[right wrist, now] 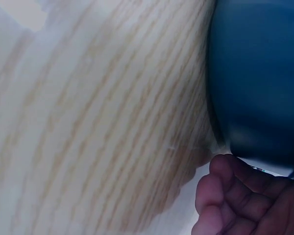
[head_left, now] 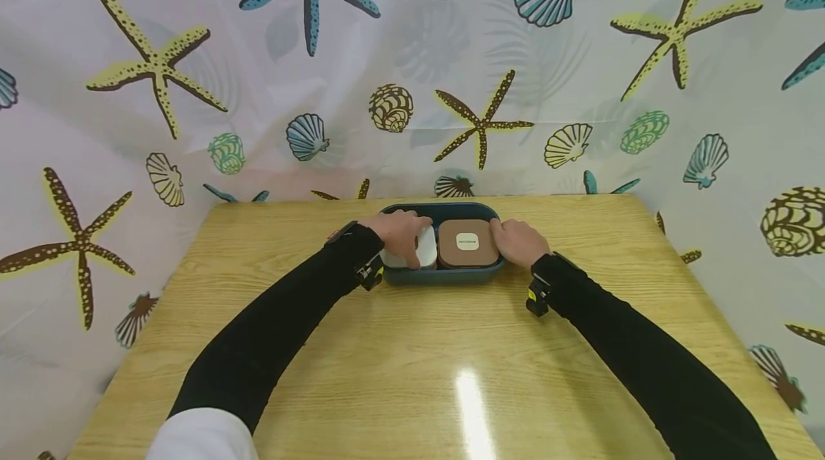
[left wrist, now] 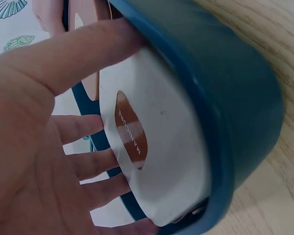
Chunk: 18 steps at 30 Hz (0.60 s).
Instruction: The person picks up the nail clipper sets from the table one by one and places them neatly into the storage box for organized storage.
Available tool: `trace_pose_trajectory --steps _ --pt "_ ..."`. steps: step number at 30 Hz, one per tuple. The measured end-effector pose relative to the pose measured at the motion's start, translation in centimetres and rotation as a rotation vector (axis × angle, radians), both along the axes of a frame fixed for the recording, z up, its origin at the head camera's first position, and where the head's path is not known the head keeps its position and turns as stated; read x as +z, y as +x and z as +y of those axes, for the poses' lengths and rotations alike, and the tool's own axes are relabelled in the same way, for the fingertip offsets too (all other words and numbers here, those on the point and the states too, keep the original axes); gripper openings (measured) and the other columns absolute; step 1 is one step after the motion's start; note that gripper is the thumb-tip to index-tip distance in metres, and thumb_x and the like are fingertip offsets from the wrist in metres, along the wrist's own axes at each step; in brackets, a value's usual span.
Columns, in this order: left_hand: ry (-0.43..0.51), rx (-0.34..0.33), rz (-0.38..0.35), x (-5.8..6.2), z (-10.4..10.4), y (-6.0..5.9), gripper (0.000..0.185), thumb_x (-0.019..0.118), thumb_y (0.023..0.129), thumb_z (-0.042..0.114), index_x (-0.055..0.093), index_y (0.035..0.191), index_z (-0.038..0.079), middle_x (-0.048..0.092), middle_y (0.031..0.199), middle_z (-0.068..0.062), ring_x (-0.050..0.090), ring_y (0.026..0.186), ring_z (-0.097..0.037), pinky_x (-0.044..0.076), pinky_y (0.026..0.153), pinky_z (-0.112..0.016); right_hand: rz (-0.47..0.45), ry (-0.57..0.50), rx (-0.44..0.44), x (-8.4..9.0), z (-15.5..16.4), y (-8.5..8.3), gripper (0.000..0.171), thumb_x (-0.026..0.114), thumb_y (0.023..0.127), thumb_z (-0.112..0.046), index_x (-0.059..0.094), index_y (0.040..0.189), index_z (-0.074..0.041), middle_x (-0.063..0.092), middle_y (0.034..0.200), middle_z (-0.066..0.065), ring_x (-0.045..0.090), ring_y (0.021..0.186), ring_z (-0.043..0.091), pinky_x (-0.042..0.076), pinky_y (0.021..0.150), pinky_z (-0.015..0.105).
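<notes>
Black-sleeved arms reach across the table (head_left: 412, 345) to the blue tray (head_left: 445, 275), lying crosswise at its far edge: left hand (head_left: 398, 231) clamps the white box (head_left: 422, 248), right hand (head_left: 518, 241) curls round the tray's right end beside the brown box (head_left: 468, 243).

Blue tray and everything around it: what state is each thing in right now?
Blue tray: flat on the table, holding both containers.
White container: tilted in the tray, lid on.
Brown container: seated level, lid on.
Left hand: grips white container.
Right hand: rests at tray's right end.
</notes>
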<state>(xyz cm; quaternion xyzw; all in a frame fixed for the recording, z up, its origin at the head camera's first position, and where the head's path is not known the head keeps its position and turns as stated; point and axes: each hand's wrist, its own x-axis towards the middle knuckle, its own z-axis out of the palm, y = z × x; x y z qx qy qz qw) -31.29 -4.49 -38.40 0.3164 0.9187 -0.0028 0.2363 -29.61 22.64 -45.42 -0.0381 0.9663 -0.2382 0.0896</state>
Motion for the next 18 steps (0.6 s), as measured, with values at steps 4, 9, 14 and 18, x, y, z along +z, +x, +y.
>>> trace_pose_trajectory --steps 4,9,14,18 --pt "0.036 0.013 -0.036 -0.39 -0.45 -0.3 0.098 0.079 0.087 0.045 0.023 0.162 0.016 0.044 0.15 -0.012 0.049 0.13 -0.028 0.047 0.098 -0.04 0.004 -0.007 -0.007 -0.27 -0.05 -0.15 0.06 0.016 0.109 -0.042 0.05 0.07 -0.011 0.047 0.067 0.009 0.05 0.06 0.026 0.041 0.067 0.039" --pt "0.079 0.018 -0.064 -0.4 -0.78 -0.41 0.098 0.08 0.086 0.045 0.024 0.162 0.017 0.039 0.157 -0.012 0.044 0.137 -0.028 0.046 0.103 -0.041 0.016 -0.01 -0.006 -0.36 0.09 -0.27 0.06 0.016 0.109 -0.042 0.049 0.069 -0.012 0.047 0.066 0.009 0.05 0.059 0.027 0.04 0.067 0.04" --pt "0.1 0.007 -0.098 -0.38 -1.04 -0.3 0.095 0.075 0.09 0.049 0.022 0.162 0.018 0.036 0.16 -0.01 0.041 0.141 -0.028 0.044 0.106 -0.041 0.015 -0.004 -0.012 -0.46 0.07 -0.19 0.059 0.016 0.109 -0.042 0.049 0.071 -0.011 0.047 0.067 0.009 0.05 0.06 0.027 0.04 0.069 0.041" --pt "0.113 0.006 -0.108 -0.37 -1.04 -0.06 0.089 0.067 0.094 0.053 0.022 0.162 0.018 0.037 0.16 -0.009 0.045 0.14 -0.026 0.04 0.111 -0.04 0.014 -0.009 -0.015 -0.47 -0.02 -0.05 0.059 0.016 0.11 -0.042 0.049 0.072 -0.011 0.046 0.068 0.01 0.05 0.061 0.027 0.04 0.069 0.042"
